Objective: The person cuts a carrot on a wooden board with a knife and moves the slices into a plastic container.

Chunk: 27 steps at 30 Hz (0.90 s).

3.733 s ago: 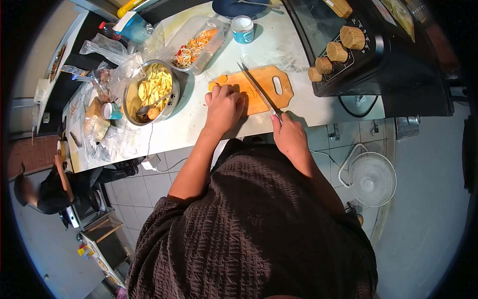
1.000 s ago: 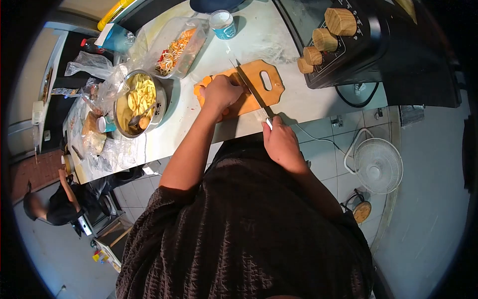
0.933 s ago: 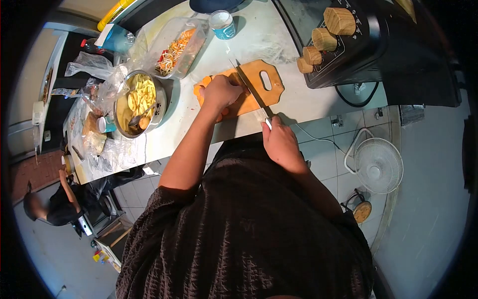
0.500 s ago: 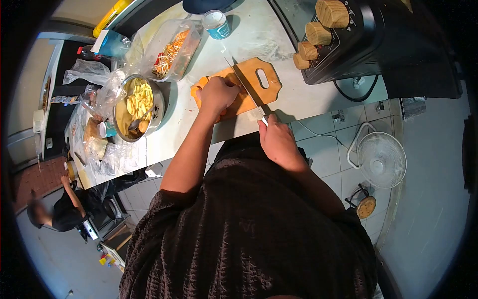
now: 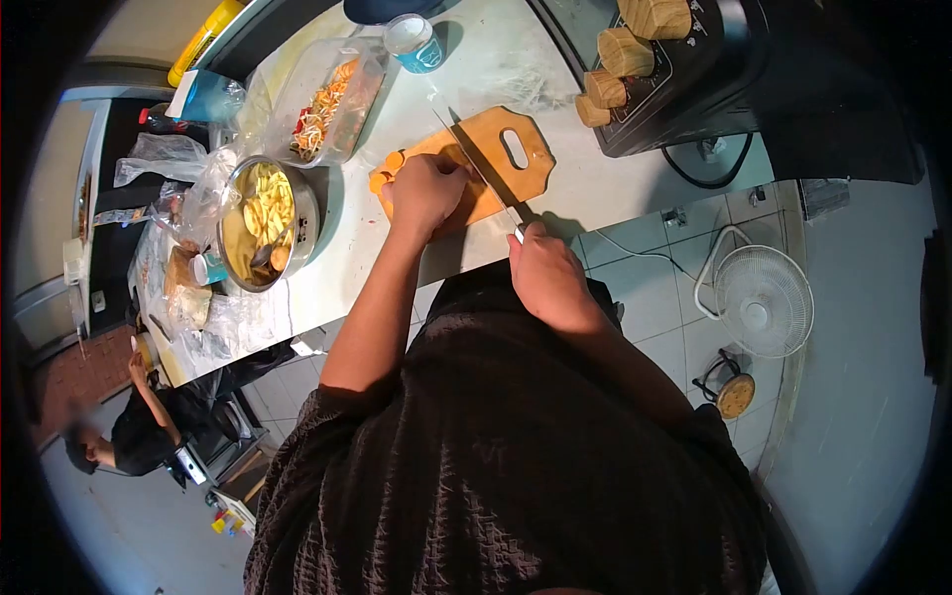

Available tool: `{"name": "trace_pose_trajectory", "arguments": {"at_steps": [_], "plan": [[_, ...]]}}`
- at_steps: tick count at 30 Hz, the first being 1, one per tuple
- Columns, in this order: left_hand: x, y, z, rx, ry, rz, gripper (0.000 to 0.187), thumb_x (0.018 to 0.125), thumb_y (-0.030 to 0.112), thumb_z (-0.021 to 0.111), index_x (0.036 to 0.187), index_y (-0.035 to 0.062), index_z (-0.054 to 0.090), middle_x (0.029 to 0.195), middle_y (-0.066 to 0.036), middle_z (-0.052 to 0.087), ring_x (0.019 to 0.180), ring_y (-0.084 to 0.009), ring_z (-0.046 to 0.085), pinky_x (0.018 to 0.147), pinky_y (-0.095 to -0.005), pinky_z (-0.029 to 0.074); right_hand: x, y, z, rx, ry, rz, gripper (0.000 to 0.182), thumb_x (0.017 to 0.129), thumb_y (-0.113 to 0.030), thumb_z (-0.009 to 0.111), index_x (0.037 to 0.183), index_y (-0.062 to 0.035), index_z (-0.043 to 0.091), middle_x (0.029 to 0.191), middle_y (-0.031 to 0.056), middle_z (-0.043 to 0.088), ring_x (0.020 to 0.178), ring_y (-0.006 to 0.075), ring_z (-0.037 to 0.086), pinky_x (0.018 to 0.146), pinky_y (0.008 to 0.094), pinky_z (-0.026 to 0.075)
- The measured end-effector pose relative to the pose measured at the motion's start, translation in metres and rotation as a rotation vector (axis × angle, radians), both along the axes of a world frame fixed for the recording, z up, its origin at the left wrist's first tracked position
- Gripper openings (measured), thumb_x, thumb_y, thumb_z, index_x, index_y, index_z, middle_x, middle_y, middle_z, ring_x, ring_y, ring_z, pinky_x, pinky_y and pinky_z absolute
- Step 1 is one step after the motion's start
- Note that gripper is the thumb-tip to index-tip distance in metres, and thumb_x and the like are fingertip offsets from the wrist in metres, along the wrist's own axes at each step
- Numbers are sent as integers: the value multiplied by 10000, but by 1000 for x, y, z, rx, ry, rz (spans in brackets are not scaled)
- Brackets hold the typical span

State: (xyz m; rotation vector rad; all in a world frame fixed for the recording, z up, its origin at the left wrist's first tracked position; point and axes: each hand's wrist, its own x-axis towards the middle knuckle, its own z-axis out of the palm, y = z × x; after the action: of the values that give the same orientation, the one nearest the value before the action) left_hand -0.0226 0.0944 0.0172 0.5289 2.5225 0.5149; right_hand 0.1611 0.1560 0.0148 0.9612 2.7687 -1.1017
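Observation:
An orange-brown cutting board lies on the counter before me. My left hand is closed over its left part, fingers curled on a carrot that is mostly hidden. Cut orange carrot pieces show at the left of that hand. My right hand grips the white handle of a kitchen knife. The blade slants across the board, just right of my left fingers, its tip pointing to the board's far side.
Left of the board stands a metal pot with pale yellow slices and a spoon. Behind it are a clear plastic container of shredded vegetables and a blue-white cup. A black oven stands right. Another person is at far left.
My view has shifted slightly, so the counter things sit a little further left. Both hands keep nearly the same places, left on the carrot and right on the knife.

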Motion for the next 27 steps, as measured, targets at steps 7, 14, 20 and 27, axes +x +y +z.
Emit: {"name": "trace_pose_trajectory", "arguments": {"at_steps": [7, 14, 20, 27], "plan": [[2, -1, -3, 12, 14, 22, 313, 797, 403, 691, 863, 106, 767, 755, -134, 699, 771, -316, 654, 805, -439, 308, -7, -2, 5, -11, -45, 12, 305, 965, -255, 529, 857, 31, 526, 722, 260, 647, 721, 420, 672, 650, 460, 550], [5, -1, -1, -2, 74, -2, 322, 802, 416, 677, 879, 118, 768, 789, -112, 716, 785, -271, 673, 776, -392, 373, -13, 5, -1, -41, -101, 25, 334, 967, -275, 525, 904, 52, 541, 792, 281, 657, 784, 440, 668, 697, 484, 546], [6, 0, 0, -25, 115, -11, 350, 797, 426, 674, 891, 100, 759, 795, -127, 715, 798, -309, 676, 773, -406, 364, -19, 4, -8, -14, -110, 8, 335, 968, -273, 523, 925, 59, 545, 831, 290, 661, 808, 438, 670, 719, 490, 543], [9, -1, -6, 7, 254, -25, 367, 789, 437, 670, 868, 88, 752, 791, -136, 709, 793, -318, 674, 793, -429, 349, -8, 0, -13, 93, -35, 16, 312, 964, -260, 527, 919, 49, 524, 772, 268, 662, 767, 430, 674, 693, 480, 546]]}}
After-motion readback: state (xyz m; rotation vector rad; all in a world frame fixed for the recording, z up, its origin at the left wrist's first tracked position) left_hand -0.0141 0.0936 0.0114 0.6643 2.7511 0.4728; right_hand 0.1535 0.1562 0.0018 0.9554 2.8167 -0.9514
